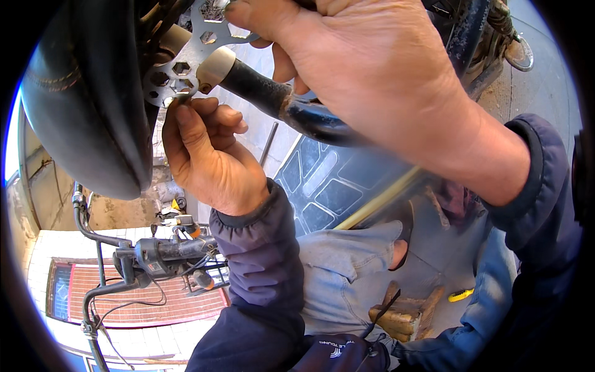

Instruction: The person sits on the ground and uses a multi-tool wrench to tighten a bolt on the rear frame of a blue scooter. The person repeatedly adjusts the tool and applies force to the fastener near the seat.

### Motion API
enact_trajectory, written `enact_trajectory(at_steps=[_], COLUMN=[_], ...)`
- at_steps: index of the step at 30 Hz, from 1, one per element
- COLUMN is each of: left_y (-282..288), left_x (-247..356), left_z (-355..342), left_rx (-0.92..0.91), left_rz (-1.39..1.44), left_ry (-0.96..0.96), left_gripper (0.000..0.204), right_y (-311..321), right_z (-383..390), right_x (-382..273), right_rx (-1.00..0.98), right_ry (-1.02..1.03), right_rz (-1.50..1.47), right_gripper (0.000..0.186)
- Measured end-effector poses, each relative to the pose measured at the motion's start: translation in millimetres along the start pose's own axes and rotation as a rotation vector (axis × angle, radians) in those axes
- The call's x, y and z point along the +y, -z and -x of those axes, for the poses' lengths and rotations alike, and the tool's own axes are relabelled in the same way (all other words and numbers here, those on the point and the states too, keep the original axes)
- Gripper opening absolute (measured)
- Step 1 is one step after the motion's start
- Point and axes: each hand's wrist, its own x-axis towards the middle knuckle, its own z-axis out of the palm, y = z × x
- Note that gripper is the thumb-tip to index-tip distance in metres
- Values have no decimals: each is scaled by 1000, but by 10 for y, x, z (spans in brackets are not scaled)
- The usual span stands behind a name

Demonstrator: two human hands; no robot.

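Observation:
A flat silver multi-hole wrench [228,36], cut with several hexagonal openings, lies against a vehicle's frame at the upper left. My left hand [217,155] pinches its lower end between thumb and fingers. At the upper end, my right hand [372,68] grips the plate with its fingertips, the back of the hand facing me. Just behind the plate is a pale metal collar [218,64] on the end of a bent black tube [254,87]. Whatever the wrench fits onto is hidden behind it and my fingers.
A black stitched seat [87,105] bulges close on the left. Below it stand handlebars [180,249] with cables. A dark patterned footboard [334,180] and a yellowish bar [378,198] lie beyond my arms. Near my legs are a small wooden stool [403,319] and a yellow-handled item [460,295].

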Motion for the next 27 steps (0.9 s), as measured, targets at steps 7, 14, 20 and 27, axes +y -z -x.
enact_trajectory(at_steps=[7, 14, 20, 27], left_y=[0, 32, 28, 52], left_x=[-11, -49, -50, -63], left_z=[-29, -76, -104, -252], left_rx=[14, 30, 29, 1], left_rz=[16, 2, -44, 41], left_ry=[31, 25, 10, -38], left_gripper=[26, 27, 28, 30], right_y=[-247, -314, -217, -127], right_z=[44, 54, -17, -25], right_x=[-1, -39, -27, 31], right_rx=[229, 216, 97, -35], right_ry=[-8, -193, -186, -171], right_rz=[128, 40, 131, -7], right_gripper=[17, 23, 25, 24])
